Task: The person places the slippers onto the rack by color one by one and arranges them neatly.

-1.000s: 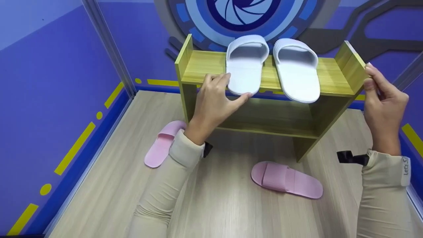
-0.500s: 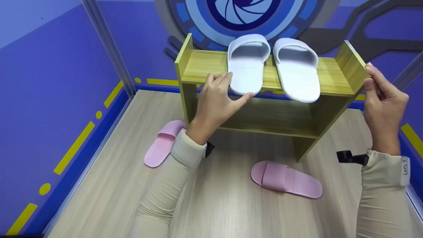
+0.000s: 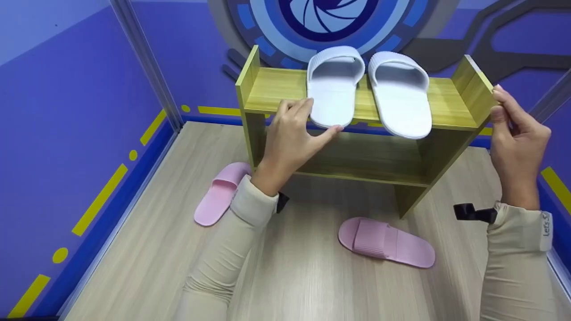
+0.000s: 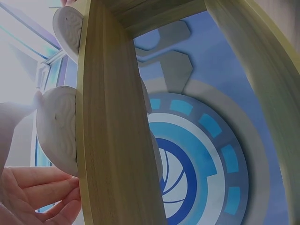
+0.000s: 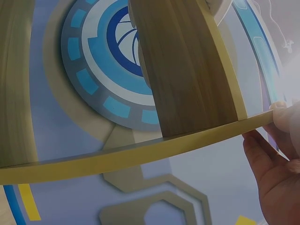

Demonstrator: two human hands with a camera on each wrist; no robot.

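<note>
Two white slippers stand side by side on the top board of a wooden shoe rack (image 3: 276, 89), heels jutting past its front edge. My left hand (image 3: 287, 133) holds the left white slipper (image 3: 332, 100), thumb at the heel and fingers along its left side. In the left wrist view, the thumb meets the rim of that slipper's sole (image 4: 58, 126). The right white slipper (image 3: 403, 107) is untouched. My right hand (image 3: 519, 138) pinches the front edge of the rack's right side panel (image 3: 475, 89); the right wrist view has thumb and fingers on either side of the panel (image 5: 211, 133).
A pink slipper (image 3: 214, 203) lies on the floor by the rack's left side, partly behind my left forearm. Another pink slipper (image 3: 408, 247) lies sideways in front of the rack. The rack's lower shelf (image 3: 370, 156) sits beneath the top board. Blue walls (image 3: 80, 133) enclose the floor.
The left white slipper has shifted slightly to the right with my left hand during the first half second, then stays still. My right hand keeps its place on the rack.
</note>
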